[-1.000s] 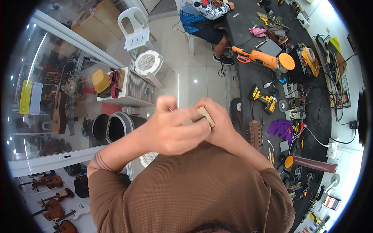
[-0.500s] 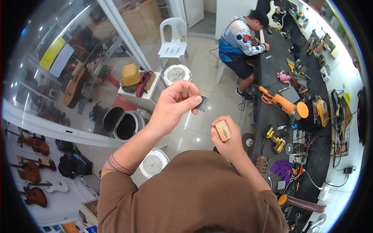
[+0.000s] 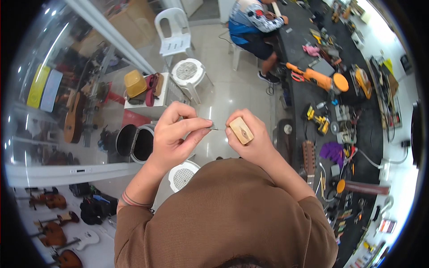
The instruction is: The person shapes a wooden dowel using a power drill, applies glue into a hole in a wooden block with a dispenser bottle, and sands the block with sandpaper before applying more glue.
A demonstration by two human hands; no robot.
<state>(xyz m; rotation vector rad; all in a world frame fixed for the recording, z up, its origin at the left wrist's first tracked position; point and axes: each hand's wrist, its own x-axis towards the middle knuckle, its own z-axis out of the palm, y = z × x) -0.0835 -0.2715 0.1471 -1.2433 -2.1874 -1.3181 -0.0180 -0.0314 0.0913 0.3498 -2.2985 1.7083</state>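
Note:
My left hand (image 3: 175, 134) pinches a small thin dark metal piece (image 3: 213, 128) between thumb and forefinger, its tip pointing right. My right hand (image 3: 249, 142) holds a small pale wooden block (image 3: 241, 130), its flat face turned up toward the camera. The metal piece's tip is nearly touching the block's left side. Both hands are raised in front of my brown-sleeved chest (image 3: 223, 214), above the tiled floor.
A long dark workbench (image 3: 339, 111) on the right carries an orange power tool (image 3: 317, 77), yellow drills and cables. A seated person (image 3: 254, 22) works at its far end. White plastic stools (image 3: 187, 73), a chair, a black bin (image 3: 136, 142) and guitars behind glass stand left.
The hands, clasped together a second ago, came apart and have come close again. The view swung toward the floor and the stools.

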